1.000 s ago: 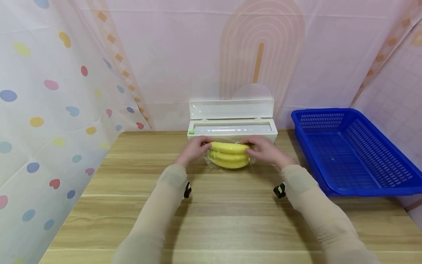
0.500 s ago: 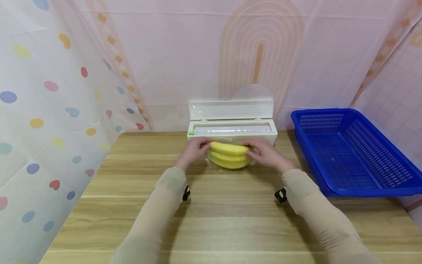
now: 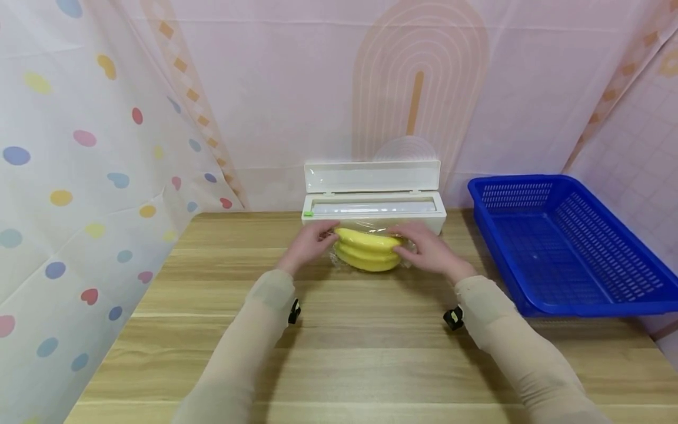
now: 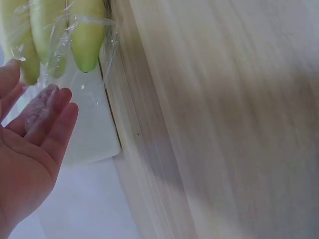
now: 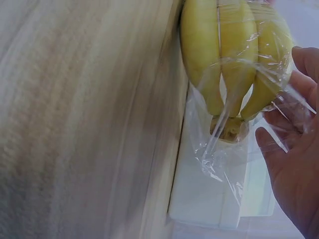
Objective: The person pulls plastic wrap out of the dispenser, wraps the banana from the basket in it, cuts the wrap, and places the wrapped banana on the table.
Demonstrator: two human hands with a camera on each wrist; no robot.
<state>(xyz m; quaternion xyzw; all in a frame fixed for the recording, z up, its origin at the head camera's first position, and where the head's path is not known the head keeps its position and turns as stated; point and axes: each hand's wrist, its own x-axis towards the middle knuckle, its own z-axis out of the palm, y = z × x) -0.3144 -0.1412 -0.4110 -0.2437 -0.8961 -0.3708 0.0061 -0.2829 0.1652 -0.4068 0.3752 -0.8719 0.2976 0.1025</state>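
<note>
The left hand (image 3: 309,244) and right hand (image 3: 428,250) had barely shifted, fingers loosely parted against the film (image 5: 213,170); the bananas (image 3: 368,252) stayed in front of the dispenser (image 3: 372,196) on the tabletop (image 3: 371,359), the wrapping seemingly little further along

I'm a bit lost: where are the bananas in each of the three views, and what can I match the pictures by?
Head: the bananas are just below the picture's centre.
Left wrist: the bananas fill the upper-left corner, cut off by the top edge.
Right wrist: the bananas are at the top, right of centre, stem end down.
Shared landmark: the white box behind them.
</note>
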